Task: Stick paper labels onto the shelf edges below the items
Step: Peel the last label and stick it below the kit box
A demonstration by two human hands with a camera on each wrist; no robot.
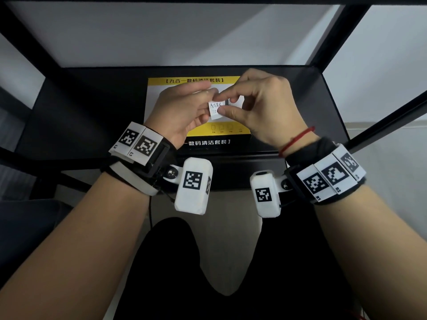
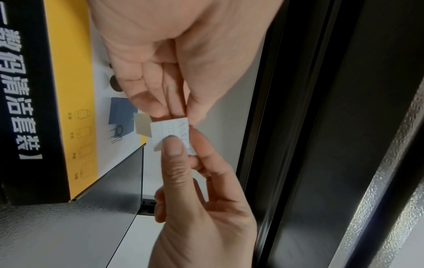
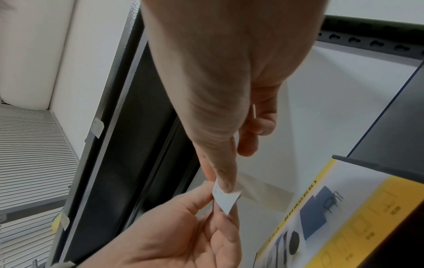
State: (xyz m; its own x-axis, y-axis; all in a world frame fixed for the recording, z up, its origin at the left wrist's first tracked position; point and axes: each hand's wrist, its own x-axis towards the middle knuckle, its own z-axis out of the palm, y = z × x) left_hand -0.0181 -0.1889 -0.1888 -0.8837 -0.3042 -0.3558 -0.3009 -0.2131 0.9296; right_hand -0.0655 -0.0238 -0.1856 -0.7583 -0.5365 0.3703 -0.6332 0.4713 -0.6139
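A small white paper label (image 1: 215,110) with handwriting is pinched between both hands above the box (image 1: 159,102), a flat yellow, white and black box lying on the black shelf (image 1: 92,116). My left hand (image 1: 209,105) grips the label's left side and my right hand (image 1: 223,105) pinches its right side with thumb and forefinger. In the left wrist view the label (image 2: 175,129) sits between the left fingertips (image 2: 158,110) and the right thumb (image 2: 174,146), with a greyish flap (image 2: 143,127) beside it. The shelf's front edge (image 1: 233,175) runs below my wrists.
Black uprights (image 1: 335,35) frame the shelf bay, with a white wall behind. In the right wrist view, two small paper labels (image 3: 97,127) (image 3: 65,221) are stuck on a grey shelf edge. My legs are below the shelf.
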